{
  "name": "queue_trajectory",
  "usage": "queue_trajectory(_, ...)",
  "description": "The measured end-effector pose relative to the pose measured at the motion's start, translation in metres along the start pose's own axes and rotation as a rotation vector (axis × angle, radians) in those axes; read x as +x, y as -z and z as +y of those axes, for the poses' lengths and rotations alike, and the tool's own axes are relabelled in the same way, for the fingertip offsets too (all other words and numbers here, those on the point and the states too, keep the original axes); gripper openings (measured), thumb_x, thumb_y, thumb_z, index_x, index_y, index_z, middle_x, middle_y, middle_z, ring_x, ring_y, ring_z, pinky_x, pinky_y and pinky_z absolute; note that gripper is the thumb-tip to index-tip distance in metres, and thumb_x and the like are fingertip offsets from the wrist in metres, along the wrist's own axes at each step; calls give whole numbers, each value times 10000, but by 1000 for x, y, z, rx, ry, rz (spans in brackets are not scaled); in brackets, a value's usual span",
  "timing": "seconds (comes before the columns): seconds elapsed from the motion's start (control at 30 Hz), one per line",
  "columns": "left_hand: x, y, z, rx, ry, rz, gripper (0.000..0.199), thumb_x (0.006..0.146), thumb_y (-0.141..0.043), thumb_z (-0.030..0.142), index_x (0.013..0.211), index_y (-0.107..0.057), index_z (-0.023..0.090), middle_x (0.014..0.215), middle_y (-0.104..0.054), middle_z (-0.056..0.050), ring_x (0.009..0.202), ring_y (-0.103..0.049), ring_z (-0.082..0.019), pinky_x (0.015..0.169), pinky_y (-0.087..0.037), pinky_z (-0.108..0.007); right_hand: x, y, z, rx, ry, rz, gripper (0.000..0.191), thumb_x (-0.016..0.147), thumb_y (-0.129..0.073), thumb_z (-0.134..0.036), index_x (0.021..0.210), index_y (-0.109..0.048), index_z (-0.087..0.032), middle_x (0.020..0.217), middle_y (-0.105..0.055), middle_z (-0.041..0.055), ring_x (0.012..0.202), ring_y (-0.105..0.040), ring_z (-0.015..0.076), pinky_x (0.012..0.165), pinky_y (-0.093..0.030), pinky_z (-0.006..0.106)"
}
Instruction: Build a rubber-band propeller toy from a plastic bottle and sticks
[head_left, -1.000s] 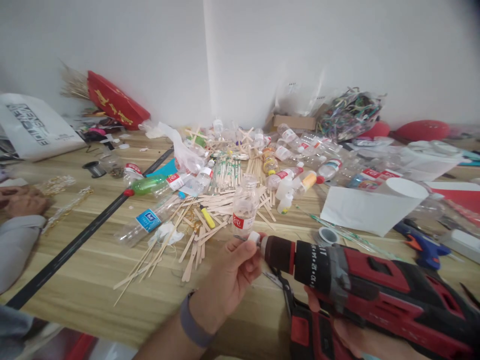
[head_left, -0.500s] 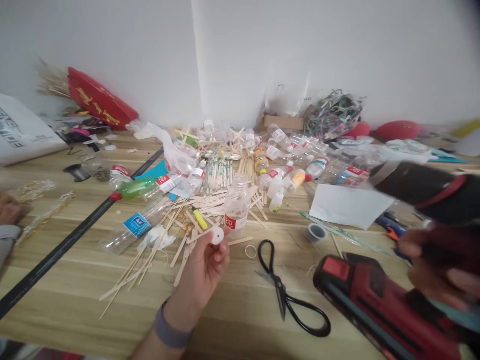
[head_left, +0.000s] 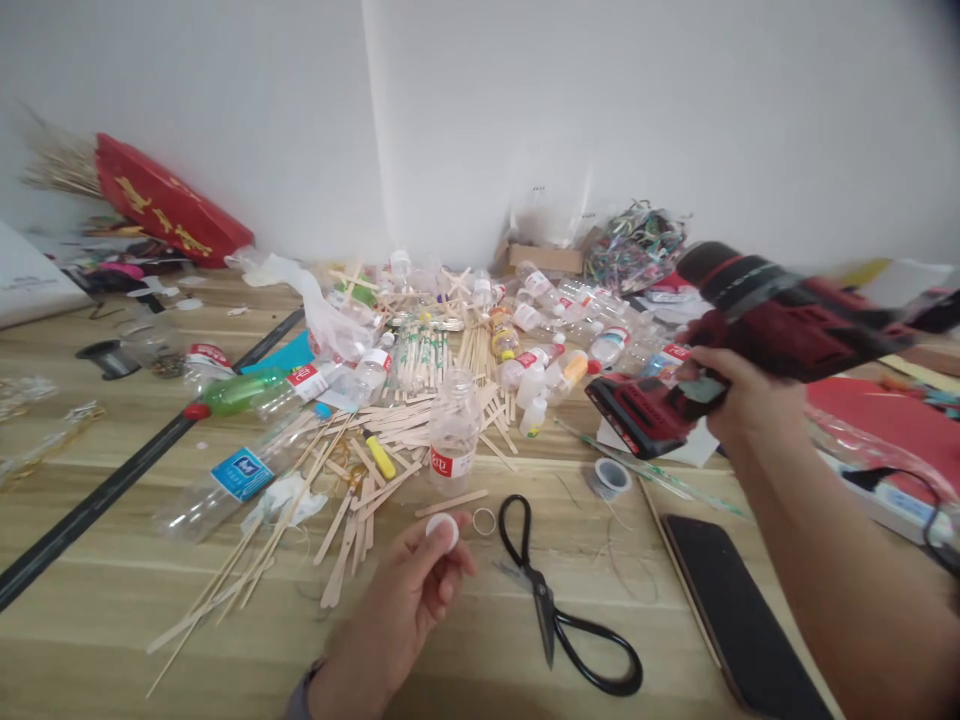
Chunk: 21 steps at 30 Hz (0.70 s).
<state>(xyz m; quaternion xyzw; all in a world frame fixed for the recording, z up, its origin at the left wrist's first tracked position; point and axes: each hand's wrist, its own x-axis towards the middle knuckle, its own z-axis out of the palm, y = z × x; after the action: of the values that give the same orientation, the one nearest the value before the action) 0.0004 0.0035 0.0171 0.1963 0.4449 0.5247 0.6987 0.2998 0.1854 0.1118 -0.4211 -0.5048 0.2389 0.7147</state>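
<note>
A small round white bottle cap (head_left: 444,534) is pinched between the thumb and fingers of my left hand (head_left: 420,590), low over the table. My right hand (head_left: 754,400) grips a red and black cordless drill (head_left: 787,310) by its handle, raised above the table with the chuck turned away to the right. Just beyond my left hand a clear plastic bottle (head_left: 454,430) with a red label stands upright and uncapped. Black-handled scissors (head_left: 551,605) lie between my hands, beside a thin white ring (head_left: 484,521).
Wooden sticks (head_left: 360,545) and plastic bottles (head_left: 532,370) are heaped ahead. A phone (head_left: 739,610) lies under my right arm, near a small grey-filled cup (head_left: 611,478). A dark pole (head_left: 97,480) crosses the left side; a power strip (head_left: 889,505) sits right.
My right hand has lifted the drill up and away, and it has swung around. My left hand, still holding the cap, is lower in view. A person's hand at far left is out of view.
</note>
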Motion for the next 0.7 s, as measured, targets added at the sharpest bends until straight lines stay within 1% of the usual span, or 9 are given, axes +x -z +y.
queue_trajectory(0.03,0,1,-1,6,10,0,565,573,-882,531,918,-703,121,603,-646,6,451,-403,-33,419,-250,-149,2,-1,10,7,-11,-16,161,883,-705,-289,894,-640,-142,753,-621,-20,498,-500,66,441,-423,198)
queue_trajectory(0.1,2,2,-3,5,44,-2,568,566,-880,526,933,-692,136,583,-635,16,445,-407,-46,414,-244,-160,5,-1,28,30,-33,-59,162,960,-633,-297,979,-630,-137,790,-619,-26,525,-524,65,458,-452,188)
queue_trajectory(0.23,10,8,-6,-54,107,11,518,555,-870,477,906,-693,139,566,-627,24,434,-407,-47,418,-257,-165,6,5,53,67,-79,-160,171,968,-625,-288,1052,-627,-140,838,-632,-13,546,-547,70,465,-471,189)
queue_trajectory(0.37,17,12,-7,-86,152,-13,445,578,-824,439,883,-694,143,562,-634,17,417,-396,-49,409,-250,-168,5,9,69,89,-137,-231,214,966,-627,-298,1119,-621,-148,952,-656,23,655,-616,105,542,-533,232)
queue_trajectory(0.5,20,16,-11,-84,175,-67,341,639,-772,376,879,-678,153,565,-646,9,412,-398,-54,398,-237,-170,4,10,82,91,-196,-265,229,968,-623,-311,1132,-620,-151,979,-660,31,696,-634,122,579,-553,256)
queue_trajectory(0.6,22,17,-14,-88,185,-87,290,676,-730,346,888,-668,158,562,-637,14,415,-401,-59,391,-226,-173,2,11,92,87,-224,-289,215,969,-622,-312,1107,-624,-147,940,-656,20,662,-620,111,555,-539,242)
queue_trajectory(0.7,23,17,-16,-89,190,-87,289,666,-715,331,887,-663,153,542,-619,19,410,-391,-61,388,-222,-177,1,11,101,77,-243,-299,192,969,-622,-311,1061,-630,-143,876,-645,2,616,-597,97,527,-520,227)
